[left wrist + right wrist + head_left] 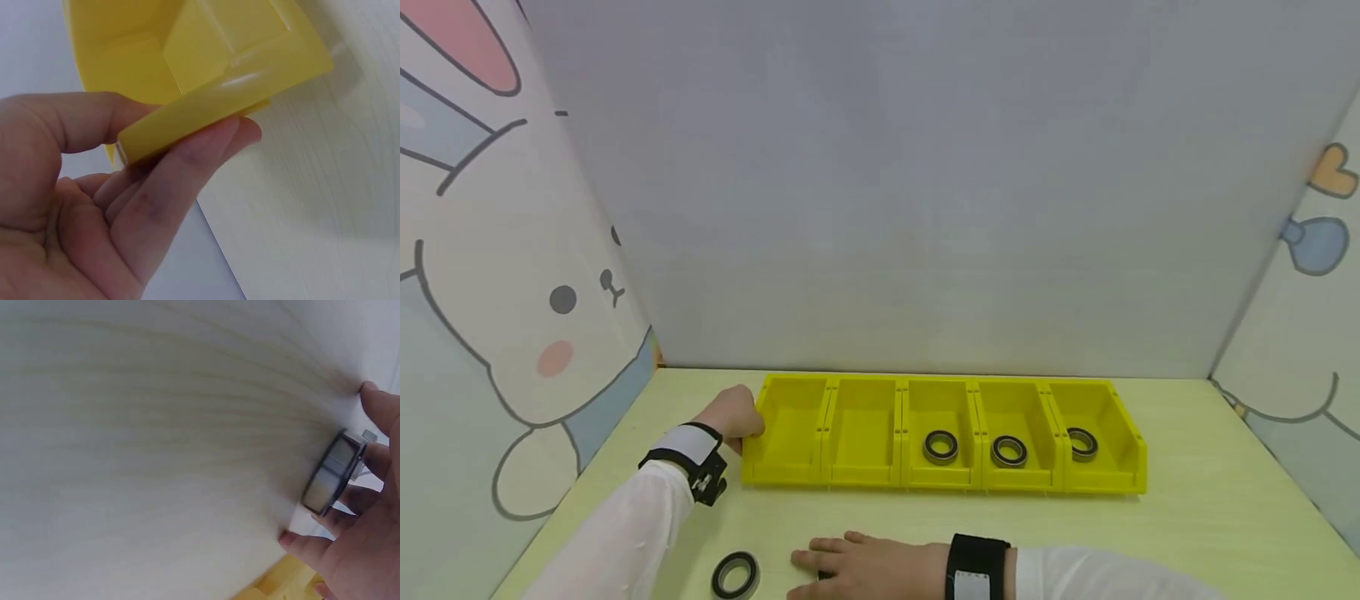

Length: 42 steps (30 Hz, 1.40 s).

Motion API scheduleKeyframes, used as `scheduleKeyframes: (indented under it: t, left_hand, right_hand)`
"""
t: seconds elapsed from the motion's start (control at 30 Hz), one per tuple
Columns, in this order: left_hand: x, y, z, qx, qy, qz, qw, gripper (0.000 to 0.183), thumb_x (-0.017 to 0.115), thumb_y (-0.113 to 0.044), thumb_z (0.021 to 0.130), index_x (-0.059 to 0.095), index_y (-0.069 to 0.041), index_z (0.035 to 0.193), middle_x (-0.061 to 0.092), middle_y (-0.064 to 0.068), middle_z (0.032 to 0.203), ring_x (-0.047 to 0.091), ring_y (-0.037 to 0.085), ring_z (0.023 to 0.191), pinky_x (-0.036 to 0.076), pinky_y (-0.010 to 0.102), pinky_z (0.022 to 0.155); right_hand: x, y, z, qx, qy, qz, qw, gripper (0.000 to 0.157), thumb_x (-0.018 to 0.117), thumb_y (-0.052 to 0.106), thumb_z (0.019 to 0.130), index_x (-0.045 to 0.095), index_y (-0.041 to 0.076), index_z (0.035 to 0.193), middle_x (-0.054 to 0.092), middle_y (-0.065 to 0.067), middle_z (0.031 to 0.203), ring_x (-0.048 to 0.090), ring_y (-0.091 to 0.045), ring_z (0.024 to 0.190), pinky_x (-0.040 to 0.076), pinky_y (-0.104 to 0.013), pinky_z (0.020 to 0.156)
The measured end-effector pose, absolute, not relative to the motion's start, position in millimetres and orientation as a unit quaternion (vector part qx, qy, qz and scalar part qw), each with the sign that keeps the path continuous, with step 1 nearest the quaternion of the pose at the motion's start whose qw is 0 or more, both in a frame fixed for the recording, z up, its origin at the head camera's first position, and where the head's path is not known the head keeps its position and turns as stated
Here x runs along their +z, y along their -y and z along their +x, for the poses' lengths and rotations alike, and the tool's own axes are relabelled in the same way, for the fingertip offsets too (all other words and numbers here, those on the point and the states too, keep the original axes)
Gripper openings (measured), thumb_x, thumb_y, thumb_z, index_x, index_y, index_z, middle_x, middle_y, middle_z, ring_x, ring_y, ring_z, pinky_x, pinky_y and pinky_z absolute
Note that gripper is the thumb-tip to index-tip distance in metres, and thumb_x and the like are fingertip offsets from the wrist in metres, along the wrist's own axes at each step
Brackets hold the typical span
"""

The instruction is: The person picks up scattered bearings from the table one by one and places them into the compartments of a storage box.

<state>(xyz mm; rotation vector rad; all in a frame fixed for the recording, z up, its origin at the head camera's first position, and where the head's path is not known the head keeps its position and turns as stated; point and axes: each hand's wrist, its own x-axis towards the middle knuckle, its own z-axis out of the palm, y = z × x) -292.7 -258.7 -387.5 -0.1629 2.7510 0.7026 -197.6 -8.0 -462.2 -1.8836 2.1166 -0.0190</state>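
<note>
My left hand (733, 414) grips the left end of a row of yellow bins (865, 485). In the left wrist view the thumb and fingers (187, 162) pinch the lip of the end bin (206, 115) from both sides. My right hand (868, 569) lies palm down near the front edge, fingers spread and fairly straight. Under those fingers is a small black-edged thing with a shiny face and a silver bit beside it (334, 472); its kind I cannot tell. Two spread fingertips (369, 390) reach the table on either side of it. Between my forearms lies a ball bearing (735, 575).
One bearing lies in each of the three right-hand bins: the middle one (941, 447), its neighbour (1009, 452) and the far right one (1082, 444). A grey wall (925, 208) stands behind the bins, with cartoon-printed panels (550, 358) at both sides of the pale table (1210, 500).
</note>
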Motion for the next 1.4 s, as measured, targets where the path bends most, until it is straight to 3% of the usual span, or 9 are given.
scheduleKeyframes:
  t: [0.17,0.37,0.77,1.07,1.27,1.4]
  left_hand:
    - [-386.4,257.6,-292.6,0.242,-0.957,-0.057,0.147,0.009,0.057,0.0,0.078,0.051,0.005,0.082,0.057,0.014,0.074,0.067,0.024,0.054,0.059,0.031,0.054]
    - [-386.6,257.3,-293.0,0.238,-0.958,-0.06,0.151,0.009,0.057,0.0,0.078,0.052,0.005,0.082,0.057,0.014,0.074,0.066,0.022,0.053,0.059,0.031,0.055]
    - [-390.3,258.2,-295.2,0.236,-0.958,-0.058,0.151,0.008,0.057,-0.001,0.078,0.052,0.004,0.08,0.058,0.014,0.073,0.066,0.023,0.053,0.059,0.032,0.055]
    - [-393.8,262.5,-299.5,0.236,-0.959,-0.05,0.151,0.005,0.056,-0.001,0.078,0.053,0.003,0.077,0.058,0.012,0.071,0.066,0.021,0.051,0.059,0.032,0.055]
    - [-393.0,261.9,-298.9,0.234,-0.96,-0.047,0.149,0.006,0.057,-0.001,0.078,0.053,0.002,0.076,0.058,0.012,0.07,0.065,0.02,0.049,0.059,0.031,0.054]
    - [-393.3,262.2,-300.0,0.235,-0.959,-0.049,0.153,0.006,0.057,-0.002,0.078,0.053,0.003,0.078,0.059,0.013,0.071,0.065,0.021,0.05,0.058,0.031,0.053]
  right_hand:
    - [-454.4,10.1,-196.7,0.02,-0.734,-0.672,0.098,0.044,0.046,0.038,0.097,0.046,0.023,0.139,0.04,-0.001,0.146,0.037,-0.011,0.134,0.04,-0.018,0.103]
    - [-444.4,7.8,-196.2,-0.007,-0.737,-0.667,0.108,0.038,0.053,0.028,0.095,0.054,0.019,0.133,0.053,0.004,0.134,0.048,-0.003,0.122,0.042,-0.011,0.096]
    - [-441.8,14.9,-196.9,0.036,-0.716,-0.695,0.057,0.026,0.055,0.02,0.095,0.062,0.021,0.12,0.062,0.01,0.113,0.055,0.001,0.097,0.043,-0.006,0.087]
    - [-423.3,23.5,-200.8,0.075,-0.722,-0.68,0.104,0.026,0.064,0.021,0.089,0.064,0.023,0.114,0.061,0.013,0.098,0.051,0.003,0.079,0.042,-0.006,0.069]
    - [-400.4,26.3,-215.8,0.061,-0.75,-0.643,0.145,0.037,0.07,0.02,0.084,0.064,0.016,0.12,0.064,0.008,0.112,0.059,0.003,0.091,0.046,-0.005,0.077]
    - [-383.7,28.8,-230.4,0.032,-0.771,-0.622,0.131,0.038,0.07,0.018,0.083,0.064,0.014,0.12,0.065,0.005,0.114,0.06,0.001,0.095,0.046,-0.006,0.078]
